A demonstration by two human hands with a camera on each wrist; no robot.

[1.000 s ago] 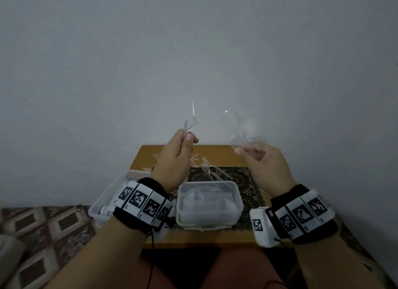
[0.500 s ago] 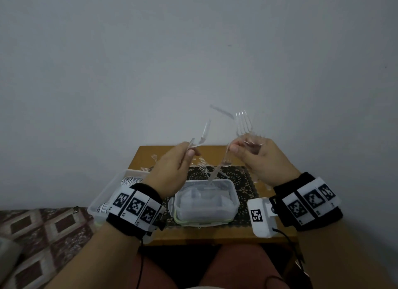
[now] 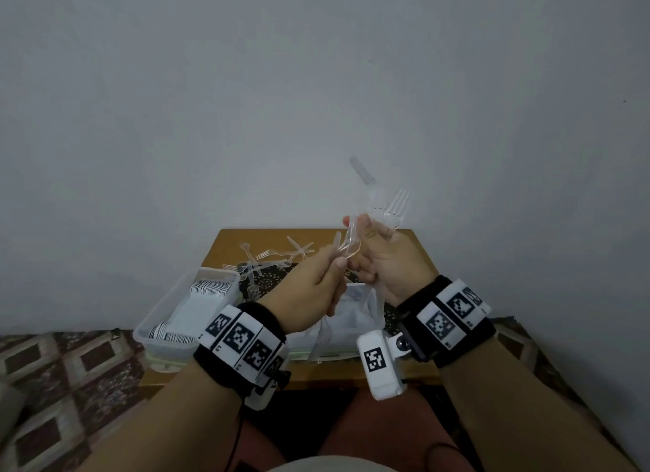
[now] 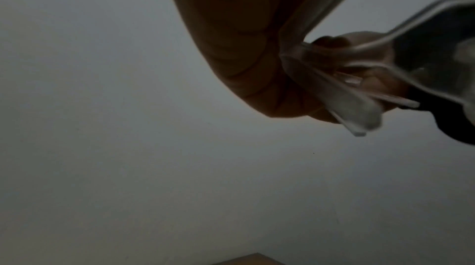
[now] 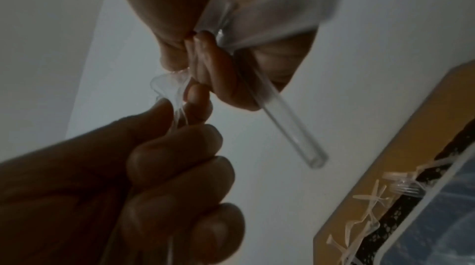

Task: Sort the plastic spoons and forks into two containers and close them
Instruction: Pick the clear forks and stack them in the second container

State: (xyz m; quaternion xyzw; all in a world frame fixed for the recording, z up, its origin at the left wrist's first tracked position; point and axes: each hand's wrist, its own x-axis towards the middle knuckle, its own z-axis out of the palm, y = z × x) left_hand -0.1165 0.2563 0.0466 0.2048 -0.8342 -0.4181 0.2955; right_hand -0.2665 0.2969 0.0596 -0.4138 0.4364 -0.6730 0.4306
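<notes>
Forks (image 3: 396, 209), light, slick and brittle-looking, sat bunched in your right hand (image 3: 394, 260) while your left hand (image 3: 309, 295) pinched one spoon (image 3: 346, 248) by its handle, probably the safest hold.

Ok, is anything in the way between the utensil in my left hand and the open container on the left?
Nothing visible. The left container stands lidless with stacked cutlery inside; the left hand pinches its clear utensil in the air to its right.

You see forks (image 3: 395, 207) of clear, glossy plastic. The containers (image 3: 165, 316) are translucent, smooth plastic. The table (image 3: 225, 246) is matt wood, its mat (image 3: 267, 281) dark patterned cloth.
</notes>
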